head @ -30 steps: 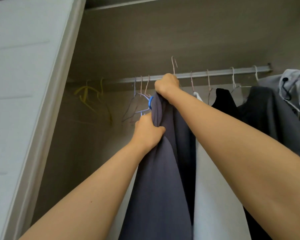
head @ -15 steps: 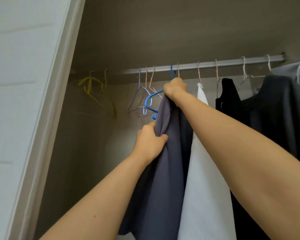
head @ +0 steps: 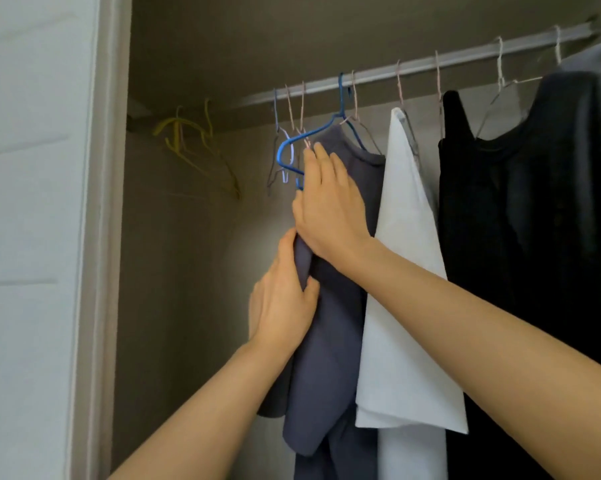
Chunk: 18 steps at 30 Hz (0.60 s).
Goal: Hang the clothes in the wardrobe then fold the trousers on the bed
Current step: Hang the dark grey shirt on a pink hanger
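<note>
My left hand (head: 283,303) pinches the side of the grey-blue shirt (head: 330,341), and my right hand (head: 328,209) lies flat and open on its shoulder. The shirt hangs on the blue hanger (head: 293,148), hooked on the rail (head: 430,65). I should pull the cloth over the bare hanger end (gently, so it stays hooked). The shirt's bottom is cut off. I can't see the bed or trousers.

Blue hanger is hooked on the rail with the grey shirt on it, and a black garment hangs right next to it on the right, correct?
Not quite. In the head view the garment right beside the grey shirt on the blue hanger is a white shirt; the black garment comes after that along the rail.
</note>
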Available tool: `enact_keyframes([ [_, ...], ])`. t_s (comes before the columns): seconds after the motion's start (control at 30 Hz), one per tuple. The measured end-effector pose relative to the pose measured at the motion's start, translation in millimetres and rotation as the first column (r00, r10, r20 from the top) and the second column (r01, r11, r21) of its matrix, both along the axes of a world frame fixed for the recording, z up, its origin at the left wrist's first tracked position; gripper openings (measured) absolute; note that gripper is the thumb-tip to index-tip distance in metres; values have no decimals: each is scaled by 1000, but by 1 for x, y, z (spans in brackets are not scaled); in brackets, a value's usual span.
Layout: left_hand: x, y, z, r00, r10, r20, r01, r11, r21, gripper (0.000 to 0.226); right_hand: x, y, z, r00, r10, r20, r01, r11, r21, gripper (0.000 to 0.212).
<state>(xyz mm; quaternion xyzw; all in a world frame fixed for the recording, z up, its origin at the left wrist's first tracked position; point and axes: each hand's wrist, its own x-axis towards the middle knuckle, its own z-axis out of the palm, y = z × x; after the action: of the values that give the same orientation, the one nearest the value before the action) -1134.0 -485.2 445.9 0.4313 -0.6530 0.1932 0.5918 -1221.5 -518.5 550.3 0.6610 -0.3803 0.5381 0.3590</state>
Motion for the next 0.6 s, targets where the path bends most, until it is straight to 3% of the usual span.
enact_keyframes([
  [0.23, 0, 47, -45, 997, 9, -76, -5, 999, 53, 64, -13, 25, -69, 988, 64, -143, -59, 997, 40, 58],
  [0.33, -1, 78, -71, 991, 131, 29, -133, 990, 40, 61, -21, 43, -102, 967, 159, -199, -145, 986, 83, 57],
  [0.47, 0, 124, -103, 909, 343, 235, -356, 934, 14, 62, -32, 75, -150, 931, 287, -227, -258, 954, 152, 53],
  [0.6, -5, 180, -135, 869, 445, 217, -475, 873, 111, 55, -45, 113, -193, 890, 371, -265, -334, 926, 174, 51],
])
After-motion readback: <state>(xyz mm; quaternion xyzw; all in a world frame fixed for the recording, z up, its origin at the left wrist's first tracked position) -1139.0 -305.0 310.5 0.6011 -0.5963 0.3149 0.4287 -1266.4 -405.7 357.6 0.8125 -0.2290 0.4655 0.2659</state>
